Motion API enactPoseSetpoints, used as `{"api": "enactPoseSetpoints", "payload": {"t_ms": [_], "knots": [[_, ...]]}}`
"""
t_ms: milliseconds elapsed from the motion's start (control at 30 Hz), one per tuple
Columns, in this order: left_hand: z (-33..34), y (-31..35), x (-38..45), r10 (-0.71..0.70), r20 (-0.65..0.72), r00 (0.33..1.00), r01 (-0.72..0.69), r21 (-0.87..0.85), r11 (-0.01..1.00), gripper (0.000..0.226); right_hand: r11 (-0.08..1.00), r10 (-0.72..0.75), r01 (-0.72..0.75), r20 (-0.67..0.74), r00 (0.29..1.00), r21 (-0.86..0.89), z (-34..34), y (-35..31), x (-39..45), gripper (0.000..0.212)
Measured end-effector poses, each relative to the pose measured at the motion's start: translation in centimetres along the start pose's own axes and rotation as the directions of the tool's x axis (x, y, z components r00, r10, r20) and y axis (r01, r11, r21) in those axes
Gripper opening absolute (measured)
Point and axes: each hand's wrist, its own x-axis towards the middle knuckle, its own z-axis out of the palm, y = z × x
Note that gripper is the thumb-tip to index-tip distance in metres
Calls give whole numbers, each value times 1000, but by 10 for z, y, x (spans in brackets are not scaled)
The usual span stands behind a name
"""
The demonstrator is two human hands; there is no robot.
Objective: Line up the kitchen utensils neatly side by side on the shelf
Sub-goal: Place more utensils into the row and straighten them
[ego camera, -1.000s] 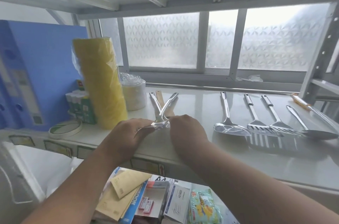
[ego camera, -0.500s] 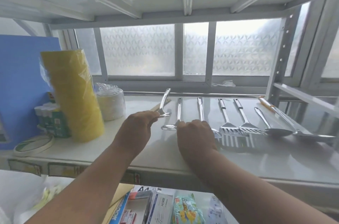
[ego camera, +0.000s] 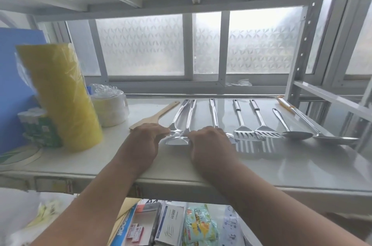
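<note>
Hands meet at the near middle of the white shelf in the head view. The left hand has its fingers curled at the broad end of two steel spatulas, which lie close together with handles running toward the far edge; the fingertips appear to pinch the blade of the left one, though the exact grip is partly hidden. The right hand is curled too, knuckles up, touching the right edge of those same blades and covering most of the bowl of a steel ladle just beside them; whether it actually holds anything I cannot tell.

Left of the pair, a wooden spatula lies at a slant, its blade tucked behind the left hand. To the right of the ladle, side by side with handles pointing far, lie two slotted turners, then a steel spoon and a long skimmer angled slightly rightward, its orange-tipped handle at the far right corner.

On the left part of the shelf stand a yellow wrapped roll, a stack of white disposable bowls, a green and white packet and a blue folder. Frosted window panes fill the far side.
</note>
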Motion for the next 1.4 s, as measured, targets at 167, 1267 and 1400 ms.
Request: {"api": "enactPoseSetpoints", "payload": {"t_ms": [167, 1267, 1400], "knots": [[0, 4, -2, -82, -16, 997, 82, 20, 996, 17, 999, 34, -35, 37, 999, 32, -9, -3, -4, 26], [-14, 19, -10, -347, 80, 934, 333, 155, 930, 37, 999, 5, -7, 56, 998, 33, -2, -4, -3, 26], [-23, 21, -11, -366, 135, 921, 357, 82, 930, 43, 999, -19, 18, 58, 998, 29, -3, -7, -6, 48]]}}
